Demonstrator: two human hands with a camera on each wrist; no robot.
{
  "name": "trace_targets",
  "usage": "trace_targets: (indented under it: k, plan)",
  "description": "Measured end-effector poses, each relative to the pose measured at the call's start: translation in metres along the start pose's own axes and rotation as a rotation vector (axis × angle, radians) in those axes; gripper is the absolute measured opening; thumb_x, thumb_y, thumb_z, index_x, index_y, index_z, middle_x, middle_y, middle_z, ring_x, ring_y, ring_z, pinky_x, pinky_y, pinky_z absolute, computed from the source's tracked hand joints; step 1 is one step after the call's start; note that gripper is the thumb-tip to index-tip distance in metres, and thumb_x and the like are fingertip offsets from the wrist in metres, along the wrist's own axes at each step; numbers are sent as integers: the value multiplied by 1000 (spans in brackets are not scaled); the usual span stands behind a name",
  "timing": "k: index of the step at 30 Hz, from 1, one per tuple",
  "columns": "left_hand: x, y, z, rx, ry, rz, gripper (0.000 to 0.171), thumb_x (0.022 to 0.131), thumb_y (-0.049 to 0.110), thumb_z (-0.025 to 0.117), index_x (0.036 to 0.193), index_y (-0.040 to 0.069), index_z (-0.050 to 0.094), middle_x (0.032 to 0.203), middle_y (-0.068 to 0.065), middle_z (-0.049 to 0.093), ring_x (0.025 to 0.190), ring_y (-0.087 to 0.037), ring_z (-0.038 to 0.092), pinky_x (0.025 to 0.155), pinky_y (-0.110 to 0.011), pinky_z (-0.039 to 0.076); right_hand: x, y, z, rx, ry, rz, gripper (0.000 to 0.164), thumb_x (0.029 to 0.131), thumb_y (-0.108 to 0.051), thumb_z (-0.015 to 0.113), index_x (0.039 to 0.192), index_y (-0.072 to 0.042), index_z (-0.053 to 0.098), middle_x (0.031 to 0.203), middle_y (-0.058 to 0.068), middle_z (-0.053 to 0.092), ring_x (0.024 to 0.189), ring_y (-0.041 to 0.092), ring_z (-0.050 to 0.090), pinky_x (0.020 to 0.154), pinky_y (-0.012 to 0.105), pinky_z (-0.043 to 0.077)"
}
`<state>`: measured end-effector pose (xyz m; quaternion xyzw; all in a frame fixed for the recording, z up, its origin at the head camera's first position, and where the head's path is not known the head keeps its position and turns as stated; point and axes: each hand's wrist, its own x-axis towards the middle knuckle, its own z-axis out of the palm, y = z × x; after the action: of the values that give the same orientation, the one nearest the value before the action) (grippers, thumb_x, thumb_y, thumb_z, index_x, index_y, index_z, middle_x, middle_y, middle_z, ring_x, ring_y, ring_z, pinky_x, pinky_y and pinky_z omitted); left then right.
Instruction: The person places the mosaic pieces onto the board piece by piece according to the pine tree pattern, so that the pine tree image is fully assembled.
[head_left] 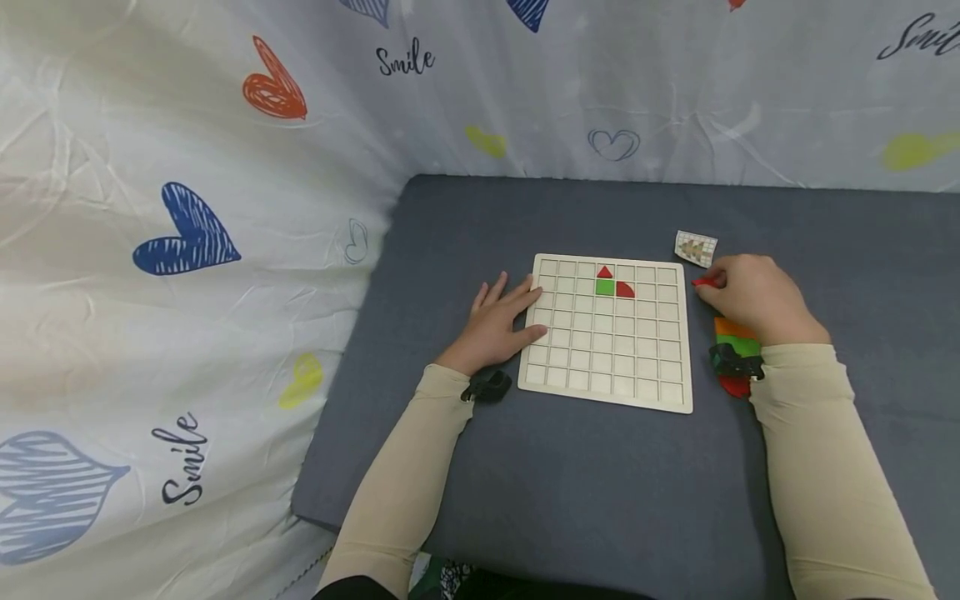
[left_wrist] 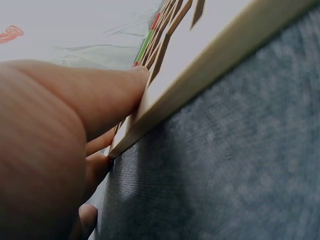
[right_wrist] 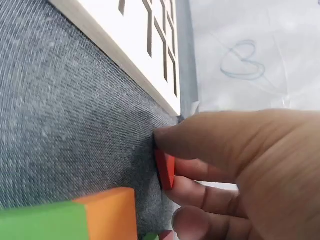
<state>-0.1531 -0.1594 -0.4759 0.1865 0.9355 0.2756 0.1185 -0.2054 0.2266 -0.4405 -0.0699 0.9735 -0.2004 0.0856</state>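
Observation:
A pale wooden grid board [head_left: 567, 360] lies on the grey cloth. Near its far edge, cells hold a red triangle [head_left: 604, 272], a green square [head_left: 604, 287] and a red quarter-circle piece [head_left: 625, 290]. My left hand [head_left: 497, 327] rests at the board's left edge, fingers spread and thumb on the rim. Just right of the board, my right hand [head_left: 761, 296] pinches a small red block [right_wrist: 165, 170] between thumb and fingers, low over the cloth. Its full shape is partly hidden by the fingers.
Beneath the right wrist are an orange block [head_left: 724, 326], a green block [head_left: 738, 343] and a red piece [head_left: 733, 387], partly covered by the wrist camera. A small printed card [head_left: 695, 248] lies beyond the right hand. A patterned curtain [head_left: 442, 108] borders the far and left sides.

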Motion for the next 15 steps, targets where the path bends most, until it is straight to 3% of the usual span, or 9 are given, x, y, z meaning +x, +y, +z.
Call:
trace_targets:
  k: [10,15]
  plan:
    - [0,-1,0,-1,-4,2,71,106,48,61,166,22,34,175,1,19,164,-28,-5,130,-47,-14,-1,-5,5,-3,37,19,37,92,-34,77,98,3,75,93,20,73,78,33,62,55,43,46]
    - [0,0,-1,-3,-7,1,71,106,48,61,166,21,34,175,1,18,164,-28,-5,130,-46,-14,-2,-7,6,-8,51,13,40,89,-37,79,98,1,76,93,19,74,79,34,63,54,43,46]
